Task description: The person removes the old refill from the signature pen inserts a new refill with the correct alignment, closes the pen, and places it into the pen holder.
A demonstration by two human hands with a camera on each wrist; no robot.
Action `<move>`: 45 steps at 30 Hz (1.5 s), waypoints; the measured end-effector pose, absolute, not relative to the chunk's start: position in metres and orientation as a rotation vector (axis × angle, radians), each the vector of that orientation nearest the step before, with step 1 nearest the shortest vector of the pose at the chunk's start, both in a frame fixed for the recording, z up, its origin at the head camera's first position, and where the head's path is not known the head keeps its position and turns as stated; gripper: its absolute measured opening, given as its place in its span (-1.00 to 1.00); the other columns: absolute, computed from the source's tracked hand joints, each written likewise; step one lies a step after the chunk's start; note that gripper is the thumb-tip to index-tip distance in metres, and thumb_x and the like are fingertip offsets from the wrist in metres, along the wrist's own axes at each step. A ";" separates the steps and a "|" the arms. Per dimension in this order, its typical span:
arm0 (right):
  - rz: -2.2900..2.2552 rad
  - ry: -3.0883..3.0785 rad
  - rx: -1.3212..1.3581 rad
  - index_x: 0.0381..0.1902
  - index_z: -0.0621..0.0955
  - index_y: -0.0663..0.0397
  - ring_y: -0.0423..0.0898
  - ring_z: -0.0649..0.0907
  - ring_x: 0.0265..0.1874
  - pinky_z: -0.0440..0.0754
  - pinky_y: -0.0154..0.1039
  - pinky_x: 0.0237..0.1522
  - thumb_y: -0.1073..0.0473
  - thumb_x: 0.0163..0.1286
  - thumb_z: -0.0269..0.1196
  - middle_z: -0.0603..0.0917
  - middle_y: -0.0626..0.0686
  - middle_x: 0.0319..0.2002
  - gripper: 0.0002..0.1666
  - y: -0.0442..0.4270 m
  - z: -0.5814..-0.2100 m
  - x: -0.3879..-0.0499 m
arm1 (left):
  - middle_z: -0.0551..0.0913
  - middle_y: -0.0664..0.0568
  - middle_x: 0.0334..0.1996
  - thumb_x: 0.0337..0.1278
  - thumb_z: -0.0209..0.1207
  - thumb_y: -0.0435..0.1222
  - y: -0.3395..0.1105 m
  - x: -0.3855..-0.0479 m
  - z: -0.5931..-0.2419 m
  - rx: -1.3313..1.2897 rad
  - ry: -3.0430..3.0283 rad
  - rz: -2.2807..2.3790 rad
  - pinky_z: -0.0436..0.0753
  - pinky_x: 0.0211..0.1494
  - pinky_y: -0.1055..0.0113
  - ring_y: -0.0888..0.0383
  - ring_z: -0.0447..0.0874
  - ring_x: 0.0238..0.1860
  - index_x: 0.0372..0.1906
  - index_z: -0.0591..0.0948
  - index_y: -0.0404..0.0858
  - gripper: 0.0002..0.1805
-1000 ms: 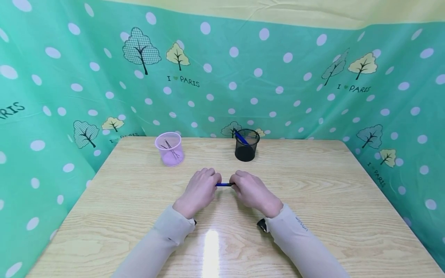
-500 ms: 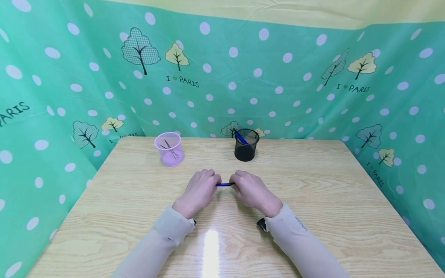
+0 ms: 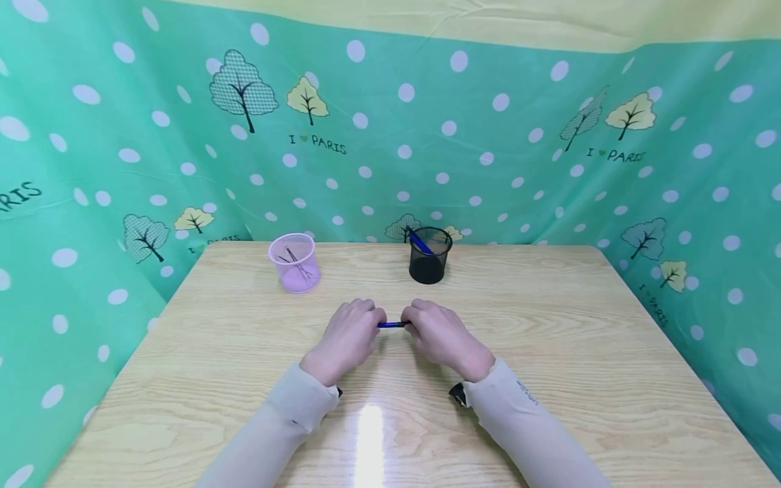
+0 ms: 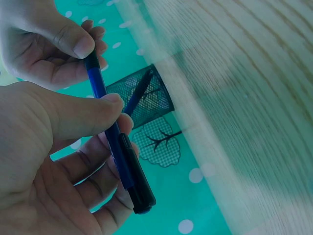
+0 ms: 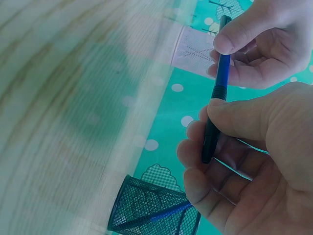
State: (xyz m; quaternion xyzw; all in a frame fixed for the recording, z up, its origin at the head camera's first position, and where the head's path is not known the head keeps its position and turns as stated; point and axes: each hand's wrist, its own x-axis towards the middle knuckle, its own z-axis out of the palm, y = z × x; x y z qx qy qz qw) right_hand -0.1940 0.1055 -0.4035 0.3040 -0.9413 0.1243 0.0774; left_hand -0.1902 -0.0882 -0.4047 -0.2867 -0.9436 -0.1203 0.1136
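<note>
A blue pen with black ends lies level between my two hands, over the middle of the table. My left hand pinches its blue barrel between thumb and fingers. The black clip end of the pen sticks out past the left fingers in the left wrist view. My right hand pinches the ridged black grip end, with the thumb laid on it in the right wrist view. The dark tip of the pen rests against the curled right fingers.
Behind the hands, a black mesh pen cup holds a blue pen. To its left stands a pink cup with several thin dark sticks. A green dotted curtain hangs along the back and sides of the wooden table.
</note>
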 end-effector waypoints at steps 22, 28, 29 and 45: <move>0.361 -2.823 0.909 -0.25 0.67 0.00 -0.24 0.54 -0.40 0.55 -0.34 -0.33 0.25 0.28 0.27 0.54 -0.14 -0.39 -0.91 0.106 -0.403 -0.194 | 0.52 0.09 -0.40 -0.09 0.35 -0.44 -0.088 -0.192 -0.410 -0.816 -2.696 -0.393 0.45 -0.25 0.26 0.11 0.48 -0.35 -0.29 0.63 -0.19 -0.80; 0.370 -2.813 0.924 -0.25 0.67 0.01 -0.23 0.55 -0.38 0.57 -0.32 -0.32 0.25 0.28 0.28 0.55 -0.14 -0.38 -0.91 0.107 -0.403 -0.193 | 0.53 0.09 -0.40 -0.07 0.34 -0.44 -0.087 -0.191 -0.410 -0.817 -2.718 -0.396 0.47 -0.24 0.25 0.11 0.49 -0.35 -0.30 0.63 -0.18 -0.81; 0.369 -2.812 0.925 -0.25 0.67 0.01 -0.23 0.55 -0.38 0.57 -0.32 -0.31 0.25 0.28 0.28 0.55 -0.13 -0.38 -0.91 0.107 -0.403 -0.193 | 0.53 0.10 -0.40 -0.07 0.34 -0.44 -0.087 -0.192 -0.410 -0.818 -2.718 -0.395 0.48 -0.23 0.25 0.11 0.49 -0.35 -0.30 0.63 -0.18 -0.81; 0.377 -2.813 0.920 -0.25 0.66 0.01 -0.23 0.55 -0.38 0.56 -0.32 -0.32 0.26 0.28 0.27 0.55 -0.14 -0.38 -0.91 0.107 -0.403 -0.193 | 0.53 0.10 -0.45 -0.01 0.30 -0.43 -0.087 -0.192 -0.410 -0.835 -2.721 -0.364 0.48 -0.27 0.25 0.11 0.48 -0.39 -0.31 0.65 -0.19 -0.86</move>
